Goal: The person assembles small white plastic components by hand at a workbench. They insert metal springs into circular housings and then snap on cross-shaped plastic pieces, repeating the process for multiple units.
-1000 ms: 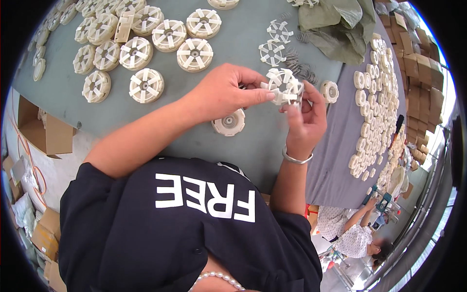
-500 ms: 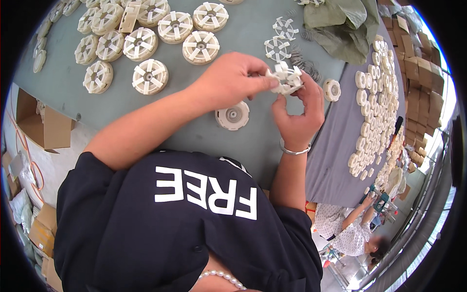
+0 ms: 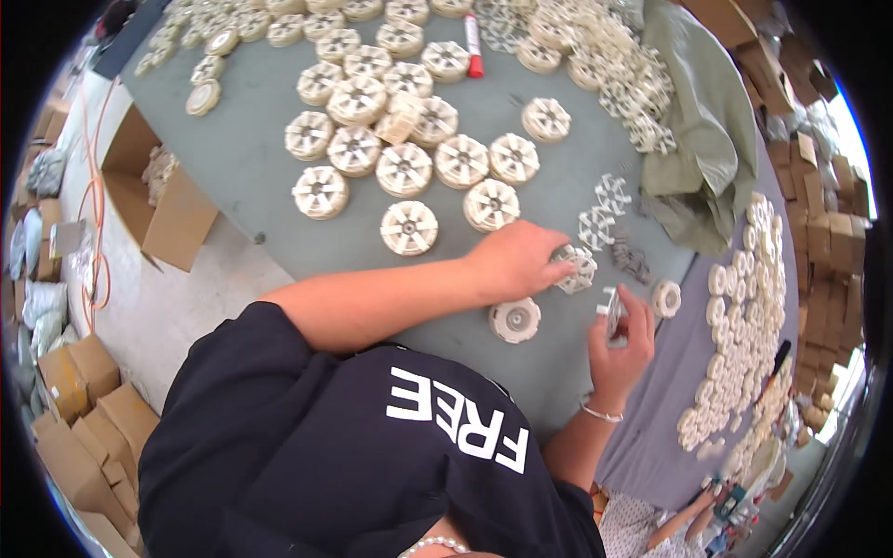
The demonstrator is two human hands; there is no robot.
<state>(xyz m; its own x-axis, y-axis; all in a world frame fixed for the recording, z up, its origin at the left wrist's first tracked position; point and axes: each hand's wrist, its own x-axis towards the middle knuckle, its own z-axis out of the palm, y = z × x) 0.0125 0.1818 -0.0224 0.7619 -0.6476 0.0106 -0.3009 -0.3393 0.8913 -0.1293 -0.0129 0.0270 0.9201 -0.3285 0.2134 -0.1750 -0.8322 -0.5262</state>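
Observation:
My left hand (image 3: pixel 526 260) pinches the edge of a white spoked plastic part (image 3: pixel 581 270) just above the table. A little to the right and nearer, my right hand (image 3: pixel 625 349) is closed on another white plastic part (image 3: pixel 610 309), seen nearly edge-on and partly hidden by the fingers. Below my left wrist lies a cream round housing (image 3: pixel 515 321) with a ringed centre. Beyond the hands lie two flat white spoked parts (image 3: pixel 596 229) and a small pile of metal coil springs (image 3: pixel 633 264). A smaller cream ring (image 3: pixel 667 299) sits right of my right hand.
Cream wheel-shaped assemblies (image 3: pixel 404 169) crowd the far side, with a red-and-white marker (image 3: pixel 474 56) among them. Heaped white parts (image 3: pixel 633 84) lie beside a green plastic sheet (image 3: pixel 698 139). Many rings cover the grey cloth (image 3: pixel 642 409) at right. A cardboard box (image 3: pixel 177 219) stands left; a co-worker's arms (image 3: pixel 688 521) show lower right.
My hands were together on white spoked parts; now they are apart, each with one. My right hand has come nearer my body. The whole view has shifted, showing more of the far table.

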